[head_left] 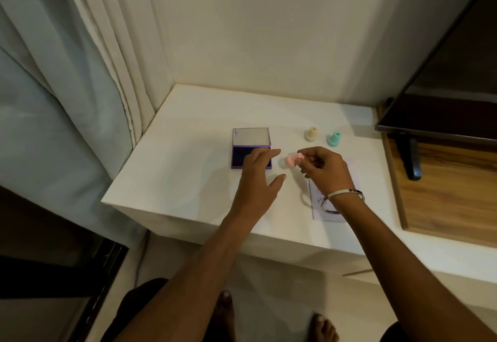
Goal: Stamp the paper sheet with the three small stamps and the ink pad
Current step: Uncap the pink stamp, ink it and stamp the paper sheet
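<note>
I am pinching the pink stamp (293, 159) by its narrow handle between the fingertips of my right hand (324, 169), holding it tilted and lifted off the white table (188, 174), just right of the purple ink pad (250, 147). My left hand (258, 177) is hovering with its fingers spread and relaxed, gripping nothing, its fingertips reaching over the near right corner of the ink pad; whether they are touching it I cannot tell. The ink pad is lying open, its lid folded back and the dark pad exposed.

The cream stamp (311, 134) and the teal stamp (334, 139) are standing upright on the table, right of the ink pad and a little farther back, close to each other. They look untouched, so I am judging that I am on the first of the three stamps.

The paper sheet (318, 207) is lying right of the ink pad and nearer to me, mostly hidden under my right wrist and its bangle (344, 193). Faint marks are showing on its visible part, but they are too small for me to tell whether they are stamped or printed. Inking, pressing and two further stamps seem to be remaining.
</note>
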